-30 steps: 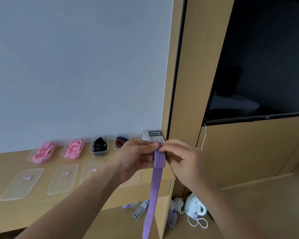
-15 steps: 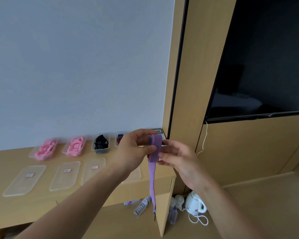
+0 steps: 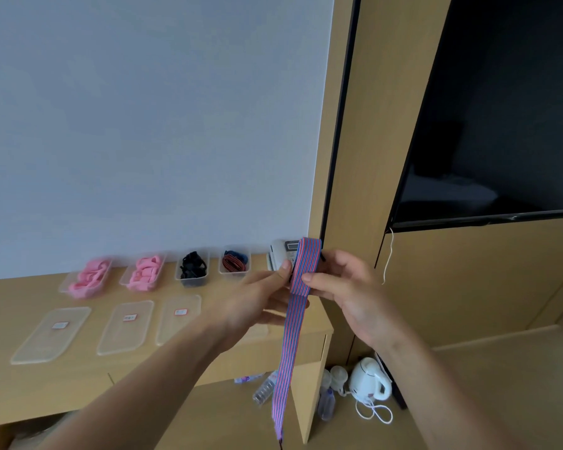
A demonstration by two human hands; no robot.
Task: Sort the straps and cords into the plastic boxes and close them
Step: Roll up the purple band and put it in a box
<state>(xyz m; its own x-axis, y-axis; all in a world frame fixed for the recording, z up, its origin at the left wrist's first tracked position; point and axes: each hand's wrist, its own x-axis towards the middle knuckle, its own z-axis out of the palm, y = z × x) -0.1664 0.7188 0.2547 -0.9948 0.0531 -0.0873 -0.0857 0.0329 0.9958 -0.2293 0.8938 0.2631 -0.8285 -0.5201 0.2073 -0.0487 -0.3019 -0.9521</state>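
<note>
I hold a red-and-blue striped strap (image 3: 292, 323) above the right end of the wooden desk (image 3: 78, 371). My left hand (image 3: 257, 303) pinches its folded top from the left, and my right hand (image 3: 342, 284) pinches it from the right. The strap's tail hangs down past the desk edge. Along the wall stand open plastic boxes: two with pink straps (image 3: 90, 280) (image 3: 145, 272), one with black cords (image 3: 192, 269), one with red and blue cords (image 3: 235, 261). Three clear lids (image 3: 51, 334) (image 3: 127, 326) (image 3: 179, 316) lie in front of them.
A white telephone (image 3: 281, 254) sits at the desk's back right corner, partly behind the strap. A dark TV screen (image 3: 501, 108) hangs on the wooden wall panel at the right. On the floor stand a white kettle (image 3: 369, 380) and plastic bottles (image 3: 264, 389).
The strap has been folded up into my hands, so its hanging tail is shorter than a second ago. Both hands have risen slightly and the folded loop now stands taller above my fingers.
</note>
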